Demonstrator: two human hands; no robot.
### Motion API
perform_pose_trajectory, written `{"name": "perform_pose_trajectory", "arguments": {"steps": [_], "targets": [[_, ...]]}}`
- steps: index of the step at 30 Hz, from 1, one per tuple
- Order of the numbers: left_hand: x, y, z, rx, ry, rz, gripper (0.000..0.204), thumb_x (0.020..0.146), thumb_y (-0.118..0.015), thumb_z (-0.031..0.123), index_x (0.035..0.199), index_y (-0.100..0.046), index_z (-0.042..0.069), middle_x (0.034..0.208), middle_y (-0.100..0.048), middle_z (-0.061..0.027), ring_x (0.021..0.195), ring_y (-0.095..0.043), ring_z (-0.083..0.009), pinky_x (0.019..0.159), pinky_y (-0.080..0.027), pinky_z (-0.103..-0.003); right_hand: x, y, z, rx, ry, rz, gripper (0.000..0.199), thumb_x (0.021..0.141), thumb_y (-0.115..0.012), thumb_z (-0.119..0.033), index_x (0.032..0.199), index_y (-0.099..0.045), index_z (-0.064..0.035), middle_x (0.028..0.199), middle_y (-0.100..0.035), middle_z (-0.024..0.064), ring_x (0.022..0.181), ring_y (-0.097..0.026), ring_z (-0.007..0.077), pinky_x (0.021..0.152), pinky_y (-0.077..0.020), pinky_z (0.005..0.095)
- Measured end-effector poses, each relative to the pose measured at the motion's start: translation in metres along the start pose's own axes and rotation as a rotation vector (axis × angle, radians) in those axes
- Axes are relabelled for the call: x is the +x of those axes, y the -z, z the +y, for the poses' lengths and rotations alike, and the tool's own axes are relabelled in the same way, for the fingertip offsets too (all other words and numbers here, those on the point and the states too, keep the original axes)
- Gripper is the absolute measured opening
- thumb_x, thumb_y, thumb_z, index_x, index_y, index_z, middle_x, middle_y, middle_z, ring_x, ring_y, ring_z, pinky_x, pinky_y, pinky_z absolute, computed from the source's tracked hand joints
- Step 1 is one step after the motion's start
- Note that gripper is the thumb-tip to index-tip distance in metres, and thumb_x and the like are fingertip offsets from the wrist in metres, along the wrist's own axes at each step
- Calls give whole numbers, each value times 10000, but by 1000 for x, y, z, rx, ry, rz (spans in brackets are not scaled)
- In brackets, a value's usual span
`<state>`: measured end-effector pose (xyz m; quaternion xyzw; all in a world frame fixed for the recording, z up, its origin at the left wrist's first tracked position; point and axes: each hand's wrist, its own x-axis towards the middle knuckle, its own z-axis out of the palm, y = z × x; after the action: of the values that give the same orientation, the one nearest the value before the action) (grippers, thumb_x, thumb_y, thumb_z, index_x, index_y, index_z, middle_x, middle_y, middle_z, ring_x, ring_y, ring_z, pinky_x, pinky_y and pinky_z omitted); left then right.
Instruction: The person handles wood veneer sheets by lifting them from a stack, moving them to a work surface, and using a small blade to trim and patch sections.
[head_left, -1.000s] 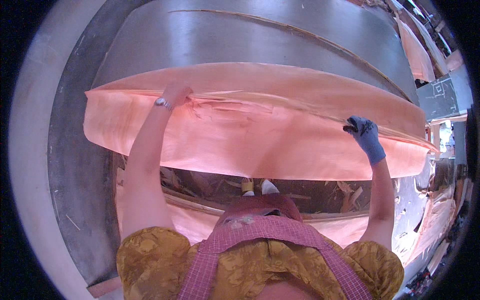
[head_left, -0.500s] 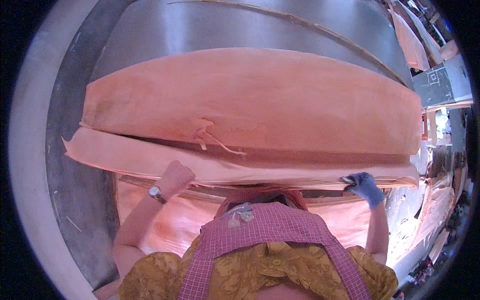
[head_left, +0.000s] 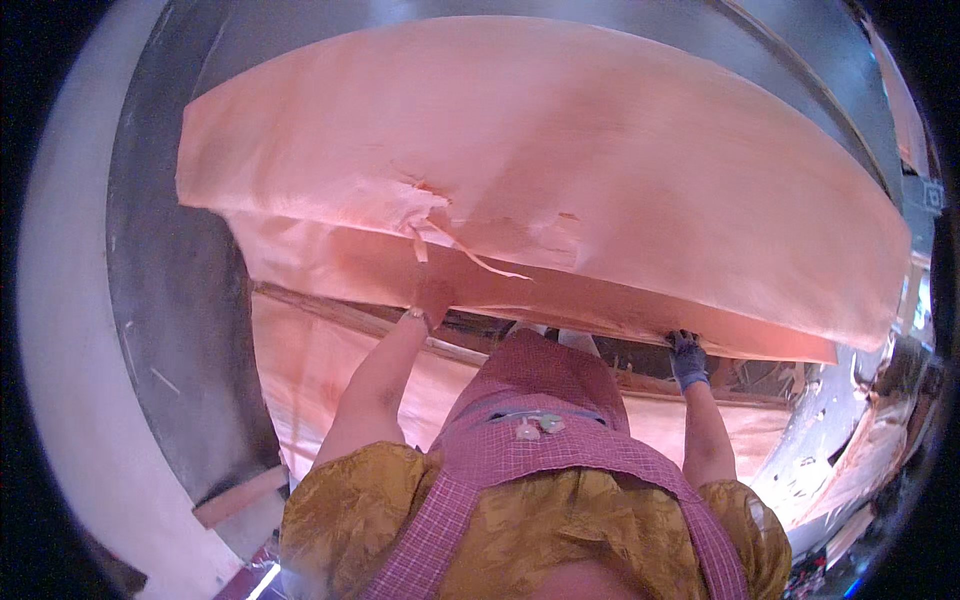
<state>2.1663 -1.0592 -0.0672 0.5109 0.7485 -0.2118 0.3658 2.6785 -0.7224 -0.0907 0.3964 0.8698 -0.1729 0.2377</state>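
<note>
Both hands are raised to the near edge of a large sheet of thin pink veneer [head_left: 560, 170]. At the left hand [head_left: 432, 300], the fingers are pushed under the sheet, so only the wrist, with a metal watch [head_left: 414, 316], is seen clearly; the grip itself is hidden and it cannot be told whether the fingers are closed. By the right hand [head_left: 686, 355], which is covered with a blue-grey glove, the near edge of the sheet is pinched, further to the right. The two hands are well apart.

The sheet is held up over a grey metal table [head_left: 170, 300] and spreads from far left to far right (it fills most of the upper half of the view). A torn spot with loose strips [head_left: 440, 230] is seen just above the left hand. Under the lifted sheet, a second pink sheet [head_left: 320, 380] lies lower, near the body, and scraps of wood are seen in the dark gap between the arms. A checked pink apron [head_left: 540, 440] is worn over yellow-brown sleeves. More pink sheets [head_left: 870, 440] lie at the right.
</note>
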Motion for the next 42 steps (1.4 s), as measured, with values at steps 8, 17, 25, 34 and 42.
{"name": "perform_pose_trajectory", "arguments": {"steps": [8, 17, 25, 34, 42], "targets": [[2, 59, -76, -2747, 125, 745, 853, 784, -406, 843, 1136, -616, 95, 1083, -657, -118, 990, -616, -301, 874, -509, -476, -33, -11, 51, 990, -288, 192, 324, 951, -520, -283, 1208, -638, -124, 1166, -660, 67, 1024, -627, 276, 856, -514, 399], [3, 89, -149, -2577, 479, 1077, 767, 750, -442, 846, 996, -621, 141, 904, -611, -51, 803, -551, -223, 717, -462, -425, 27, 93, 85, 2273, -339, 885, 847, 852, -427, -764, 1453, -391, -166, 1474, -412, 84, 1317, -416, 309, 1084, -347, 483], [-47, 99, -127, -2118, 536, 1170, 806, 854, -510, 660, 1462, -357, 154, 1466, -391, -119, 1286, -436, -362, 993, -417, -578, 31, 101, 104, 2267, -341, 1009, 801, 877, -528, -653, 1467, -359, -138, 1469, -422, 77, 1288, -446, 289, 1091, -364, 439], [-98, 154, -149, -2211, 582, 996, 653, 853, -626, 528, 1322, -531, 83, 1296, -574, -104, 1138, -570, -306, 903, -508, -473, 18, 132, 117, 2329, -357, 1187, 651, 868, -659, -443, 1376, -452, -92, 1313, -543, 103, 1171, -539, 296, 1017, -449, 437], [-83, 225, -223, -2083, 393, 1080, 463, 877, -630, 380, 1153, -608, 9, 1105, -652, -93, 974, -636, -237, 843, -526, -375, 44, 268, 145, 2065, -209, 1506, 575, 819, -676, -142, 1342, -437, -124, 1160, -563, 83, 1072, -575, 307, 914, -509, 487]]}}
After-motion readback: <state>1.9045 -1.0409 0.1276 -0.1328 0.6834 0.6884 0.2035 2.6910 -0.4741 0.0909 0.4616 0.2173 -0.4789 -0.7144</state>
